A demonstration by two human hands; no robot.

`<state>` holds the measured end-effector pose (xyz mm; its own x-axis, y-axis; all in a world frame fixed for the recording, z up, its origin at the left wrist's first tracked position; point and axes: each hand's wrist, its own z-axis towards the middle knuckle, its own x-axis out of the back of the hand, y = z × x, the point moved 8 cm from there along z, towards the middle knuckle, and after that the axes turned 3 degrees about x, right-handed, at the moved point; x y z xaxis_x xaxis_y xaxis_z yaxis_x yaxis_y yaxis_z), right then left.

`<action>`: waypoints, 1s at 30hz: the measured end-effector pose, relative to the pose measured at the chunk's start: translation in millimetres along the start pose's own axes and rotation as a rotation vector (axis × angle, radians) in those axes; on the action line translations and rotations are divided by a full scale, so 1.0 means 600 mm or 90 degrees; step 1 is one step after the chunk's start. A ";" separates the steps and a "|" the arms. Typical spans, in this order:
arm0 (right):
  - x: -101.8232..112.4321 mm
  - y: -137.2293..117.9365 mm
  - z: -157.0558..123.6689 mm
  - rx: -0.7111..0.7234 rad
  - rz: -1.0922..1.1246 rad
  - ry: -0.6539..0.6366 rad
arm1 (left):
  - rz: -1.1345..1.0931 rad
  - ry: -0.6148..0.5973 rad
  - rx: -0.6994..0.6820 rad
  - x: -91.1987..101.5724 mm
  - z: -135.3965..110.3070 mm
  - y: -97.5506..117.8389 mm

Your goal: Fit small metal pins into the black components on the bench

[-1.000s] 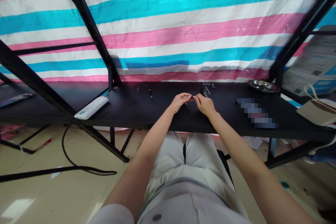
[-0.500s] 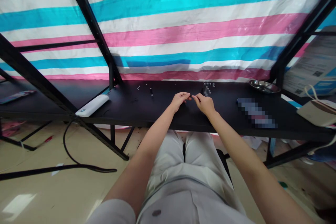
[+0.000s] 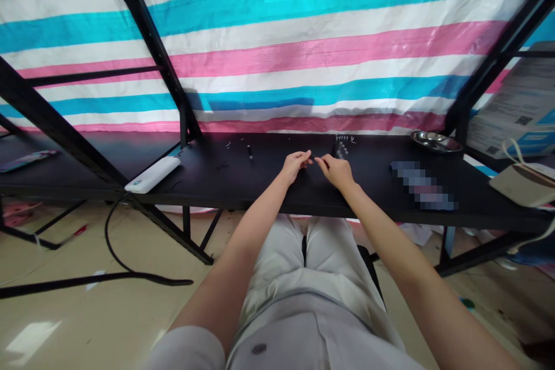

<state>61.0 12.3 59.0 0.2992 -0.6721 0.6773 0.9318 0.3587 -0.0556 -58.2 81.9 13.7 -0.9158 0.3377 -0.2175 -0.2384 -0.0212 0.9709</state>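
My left hand (image 3: 297, 164) and my right hand (image 3: 335, 170) are close together above the black table (image 3: 234, 185), fingers pinched toward each other. Between the fingertips is a small dark piece (image 3: 314, 158), too small to name; both hands seem to grip it. Just beyond my right hand lies a cluster of small dark and clear pieces (image 3: 341, 150), partly covered by the hand. Behind that, several tiny white pieces (image 3: 344, 139) lie in a row. Left of my hands, a short black stick with a pale band (image 3: 250, 152) rests on the table.
A white oblong device (image 3: 153, 174) lies by the left frame post. To the right are a shiny metal dish (image 3: 436, 141), a blurred-out flat item (image 3: 422, 186) and a beige box-like object (image 3: 522, 185). Black metal posts (image 3: 151, 40) and a striped sheet (image 3: 303, 58) stand behind.
The fingertips of my two hands have shifted slightly to the left, still close together around the small dark piece. The things on the table look unmoved.
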 end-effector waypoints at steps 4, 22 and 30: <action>0.001 0.001 -0.001 -0.002 0.011 -0.001 | -0.011 0.005 0.012 0.000 -0.001 0.000; 0.024 0.015 -0.008 -0.044 0.064 0.079 | -0.054 0.078 0.032 0.013 -0.009 0.005; 0.030 0.013 -0.006 -0.051 0.098 0.070 | -0.033 0.024 0.027 0.002 -0.012 0.003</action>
<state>74.5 0.9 68.0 0.4563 -0.6814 0.5722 0.8851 0.4138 -0.2131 -62.3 75.4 14.3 -0.9146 0.3013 -0.2698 -0.2718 0.0361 0.9617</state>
